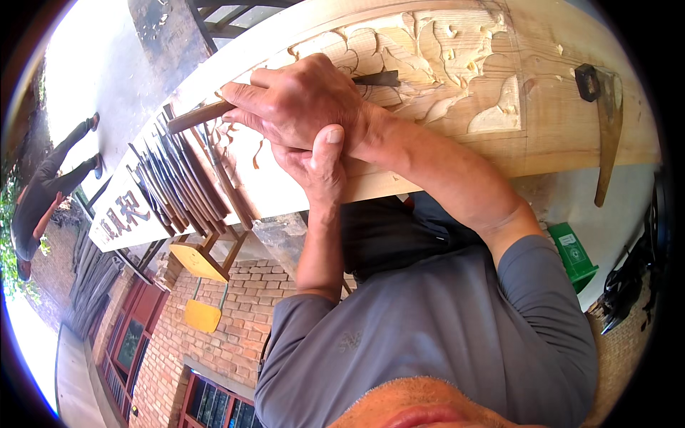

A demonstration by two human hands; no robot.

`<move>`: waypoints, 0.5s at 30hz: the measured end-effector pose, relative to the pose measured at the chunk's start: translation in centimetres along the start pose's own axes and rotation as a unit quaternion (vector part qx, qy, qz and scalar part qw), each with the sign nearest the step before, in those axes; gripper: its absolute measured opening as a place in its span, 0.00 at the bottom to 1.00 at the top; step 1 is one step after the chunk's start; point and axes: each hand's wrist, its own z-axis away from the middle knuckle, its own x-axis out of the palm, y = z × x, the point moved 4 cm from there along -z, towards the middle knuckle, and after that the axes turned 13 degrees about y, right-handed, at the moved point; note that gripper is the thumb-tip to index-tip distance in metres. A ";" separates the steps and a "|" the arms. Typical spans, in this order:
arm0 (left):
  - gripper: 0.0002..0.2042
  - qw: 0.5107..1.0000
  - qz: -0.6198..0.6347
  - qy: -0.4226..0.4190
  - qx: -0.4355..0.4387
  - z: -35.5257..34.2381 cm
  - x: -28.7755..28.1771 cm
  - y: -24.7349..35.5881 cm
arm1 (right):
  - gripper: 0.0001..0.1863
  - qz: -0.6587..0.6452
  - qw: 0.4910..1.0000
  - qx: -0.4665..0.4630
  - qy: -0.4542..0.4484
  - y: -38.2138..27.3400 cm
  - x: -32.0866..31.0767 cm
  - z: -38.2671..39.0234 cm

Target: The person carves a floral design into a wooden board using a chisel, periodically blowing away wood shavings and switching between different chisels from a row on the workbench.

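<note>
My right hand [303,96] is closed around a wood chisel, whose wooden handle [198,116] sticks out to the left and whose dark flat blade [378,78] shows beyond my wrist. My left hand [319,160] lies under the right one, its thumb pressed up against the heel of the right hand. Its other fingers are mostly hidden, so what they grip does not show. Beneath the blade is a pale wooden board [549,135] with leafy relief carving [435,64] and loose shavings.
Several carving tools [178,178] lie in a row on the board's left part. A hammer [608,128] rests at the right, its handle overhanging the near edge. Below are a green box [573,255] and yellow stools [200,261]. Another person [43,185] is at far left.
</note>
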 end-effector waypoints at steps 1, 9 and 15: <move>0.44 1.000 -0.002 -0.010 0.003 -0.1 0.2 0.0 | 0.16 -0.009 1.000 0.006 0.018 0.2 -0.1 0.1; 0.43 0.997 -0.062 -0.043 0.009 -0.3 -0.3 -0.2 | 0.15 0.004 1.000 -0.019 0.023 0.6 0.1 0.7; 0.45 0.987 -0.125 -0.097 -0.013 0.0 1.2 1.1 | 0.16 0.056 0.998 0.023 0.007 1.6 -2.1 0.9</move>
